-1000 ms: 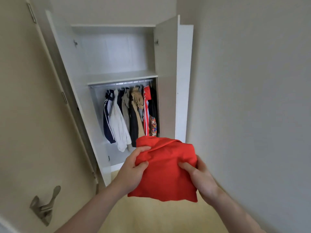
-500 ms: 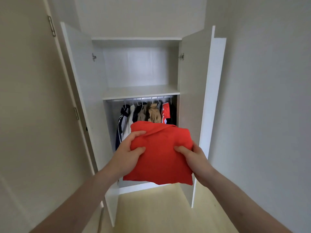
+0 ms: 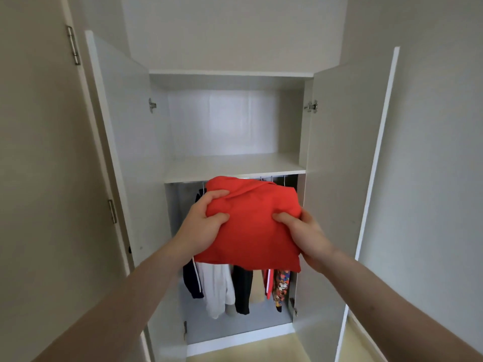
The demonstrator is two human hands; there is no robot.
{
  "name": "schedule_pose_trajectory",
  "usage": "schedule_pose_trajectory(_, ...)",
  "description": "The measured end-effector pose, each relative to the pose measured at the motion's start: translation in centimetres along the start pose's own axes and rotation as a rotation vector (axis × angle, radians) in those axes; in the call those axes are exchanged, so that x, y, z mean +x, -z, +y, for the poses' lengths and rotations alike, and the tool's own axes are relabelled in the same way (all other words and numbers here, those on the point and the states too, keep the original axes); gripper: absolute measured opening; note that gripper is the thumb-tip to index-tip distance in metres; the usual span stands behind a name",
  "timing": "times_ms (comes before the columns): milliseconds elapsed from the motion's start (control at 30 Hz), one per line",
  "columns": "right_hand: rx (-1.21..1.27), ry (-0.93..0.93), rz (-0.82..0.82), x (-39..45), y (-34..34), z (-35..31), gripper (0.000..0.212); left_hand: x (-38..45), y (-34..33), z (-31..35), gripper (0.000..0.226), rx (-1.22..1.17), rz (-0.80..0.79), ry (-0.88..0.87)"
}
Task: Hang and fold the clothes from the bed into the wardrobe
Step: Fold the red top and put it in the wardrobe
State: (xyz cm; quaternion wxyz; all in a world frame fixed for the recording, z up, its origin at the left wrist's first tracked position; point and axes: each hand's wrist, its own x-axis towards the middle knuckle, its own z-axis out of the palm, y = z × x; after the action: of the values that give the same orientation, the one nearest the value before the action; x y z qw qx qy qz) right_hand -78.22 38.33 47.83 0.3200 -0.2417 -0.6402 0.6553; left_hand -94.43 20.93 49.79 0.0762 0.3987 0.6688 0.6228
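Holding a folded red garment (image 3: 251,226) up in front of the open wardrobe (image 3: 308,131), just under the front lip of the upper shelf (image 3: 232,165).

Risks, as I judge them:
- Bundle is soft and loosely folded. If I let one side go before it sits on the shelf, the fold may open and the lower layers sag out.
- Top edge of the bundle is about level with the shelf lip. Pushing forward without lifting could catch the cloth on that edge and rumple it.
- Hanging clothes (image 3: 235,288) and their hangers sit right below the shelf. A dropped bundle would land among them.
- Both wardrobe doors stand open on either side of my arms; the gap looks roomy, little worry there.

Hands:
- Left hand (image 3: 201,228): fingers curled, clamped on the bundle's left edge, thumb pressed into the top face.
- Right hand (image 3: 303,231): thumb pressed on top, fingers wrapped under the right edge and mostly hidden by cloth.
- Neither hand touches the shelf or the doors. Garment is carried wholly between them, clear of every surface.
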Motion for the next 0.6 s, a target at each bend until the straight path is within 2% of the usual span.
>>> schedule_pose_trajectory(300, -0.016, 0.009, -0.017, 13.4, -2.8, -1.2, 0.048, 13.0, 0.7, -3.8, 0.052, 0.034, 0.068, -0.005)
schedule_pose_trajectory(600, -0.026, -0.01, -0.086, 31.1, -3.4, -0.5, 0.058, 29.1, -1.4, -9.2, 0.048, 0.074, 0.114, 0.047)
